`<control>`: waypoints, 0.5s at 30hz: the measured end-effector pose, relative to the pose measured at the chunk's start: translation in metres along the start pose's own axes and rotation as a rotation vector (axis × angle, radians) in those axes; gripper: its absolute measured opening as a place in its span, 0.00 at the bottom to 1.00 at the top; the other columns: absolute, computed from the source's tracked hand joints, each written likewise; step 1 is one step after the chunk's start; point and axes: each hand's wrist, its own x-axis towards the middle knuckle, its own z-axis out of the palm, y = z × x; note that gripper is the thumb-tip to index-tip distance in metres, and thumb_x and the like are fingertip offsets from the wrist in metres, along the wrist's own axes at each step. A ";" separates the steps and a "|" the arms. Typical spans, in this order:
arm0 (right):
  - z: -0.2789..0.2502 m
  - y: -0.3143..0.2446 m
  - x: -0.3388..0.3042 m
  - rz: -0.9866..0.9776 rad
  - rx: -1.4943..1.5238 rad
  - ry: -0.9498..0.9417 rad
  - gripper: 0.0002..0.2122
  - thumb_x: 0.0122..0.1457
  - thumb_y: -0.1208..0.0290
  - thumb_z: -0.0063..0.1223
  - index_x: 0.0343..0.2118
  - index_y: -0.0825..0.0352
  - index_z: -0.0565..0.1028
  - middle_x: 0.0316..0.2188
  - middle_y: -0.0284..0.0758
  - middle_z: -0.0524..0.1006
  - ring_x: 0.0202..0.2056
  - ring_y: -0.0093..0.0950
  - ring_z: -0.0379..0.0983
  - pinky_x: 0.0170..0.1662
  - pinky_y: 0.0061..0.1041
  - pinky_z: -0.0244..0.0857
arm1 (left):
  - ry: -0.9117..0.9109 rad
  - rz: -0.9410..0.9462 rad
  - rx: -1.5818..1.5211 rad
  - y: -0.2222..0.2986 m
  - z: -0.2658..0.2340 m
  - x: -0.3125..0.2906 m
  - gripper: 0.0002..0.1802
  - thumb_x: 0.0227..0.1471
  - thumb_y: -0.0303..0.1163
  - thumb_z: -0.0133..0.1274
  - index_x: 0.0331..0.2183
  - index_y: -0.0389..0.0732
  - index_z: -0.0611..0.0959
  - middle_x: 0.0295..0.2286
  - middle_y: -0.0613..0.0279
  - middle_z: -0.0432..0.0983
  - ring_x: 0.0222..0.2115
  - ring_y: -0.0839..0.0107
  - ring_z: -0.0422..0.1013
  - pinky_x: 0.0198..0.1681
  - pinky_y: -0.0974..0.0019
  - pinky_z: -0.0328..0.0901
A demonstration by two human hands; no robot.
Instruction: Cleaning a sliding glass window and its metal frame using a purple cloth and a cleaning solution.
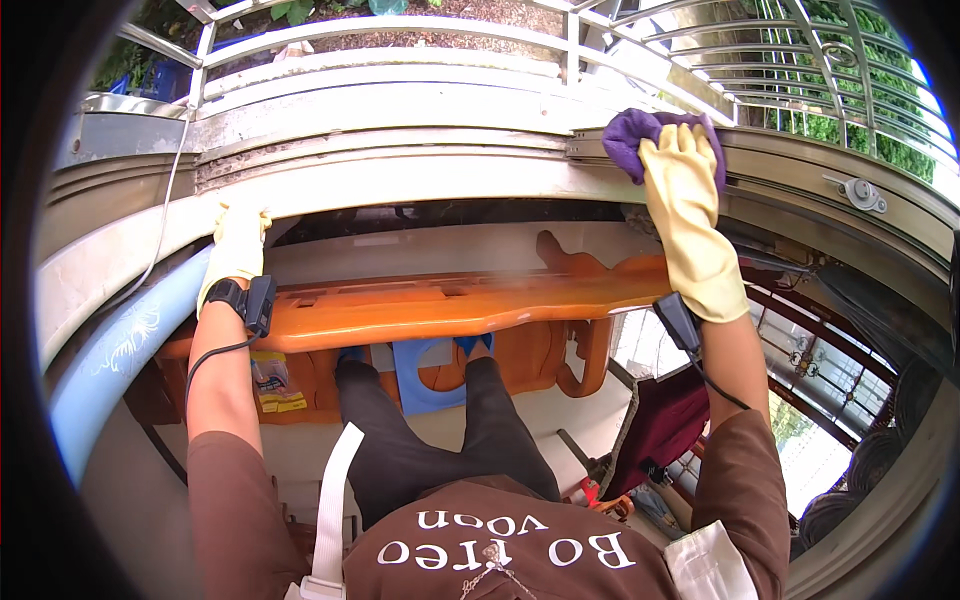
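Observation:
My right hand [682, 180] wears a cream rubber glove and is closed on a bunched purple cloth [628, 140]. It presses the cloth against the metal sliding-window frame [770, 165] at the upper right. My left hand [240, 240], in a matching glove, rests at the near edge of the white window sill [420, 185]. Its fingers lie on the sill with nothing seen in them, though bright light blurs their outline. A light blue rounded piece with a white pattern [130, 345] lies beside my left wrist.
Metal railings [390, 35] stand beyond the sill. Below me is an orange wooden bench [450, 305], with a blue piece with a round hole [410, 385] between my legs. A yellow packet [280, 385] is on the bench. A thin cable [165, 220] hangs at left; a window latch [860, 195] juts out at right.

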 end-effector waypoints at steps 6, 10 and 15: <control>0.131 -0.105 0.029 -0.047 0.184 -0.213 0.11 0.60 0.67 0.52 0.41 0.65 0.82 0.53 0.48 0.77 0.58 0.44 0.70 0.65 0.45 0.57 | -0.024 -0.151 -0.424 -0.009 0.001 0.001 0.18 0.56 0.40 0.55 0.18 0.41 0.81 0.12 0.69 0.70 0.11 0.76 0.61 0.17 0.67 0.56; 0.122 -0.150 0.069 0.401 0.466 -0.449 0.10 0.60 0.65 0.56 0.40 0.62 0.82 0.47 0.42 0.79 0.55 0.39 0.73 0.57 0.40 0.67 | 0.074 -0.179 -0.555 -0.010 0.002 -0.010 0.15 0.55 0.37 0.53 0.19 0.44 0.78 0.16 0.69 0.71 0.17 0.78 0.64 0.23 0.69 0.58; 0.148 -0.107 0.061 0.626 1.316 -0.099 0.17 0.51 0.76 0.58 0.46 0.66 0.81 0.41 0.45 0.83 0.42 0.39 0.80 0.52 0.33 0.71 | 0.026 -0.071 -0.572 0.003 0.010 -0.016 0.14 0.55 0.37 0.52 0.19 0.45 0.76 0.18 0.71 0.69 0.18 0.78 0.61 0.24 0.68 0.56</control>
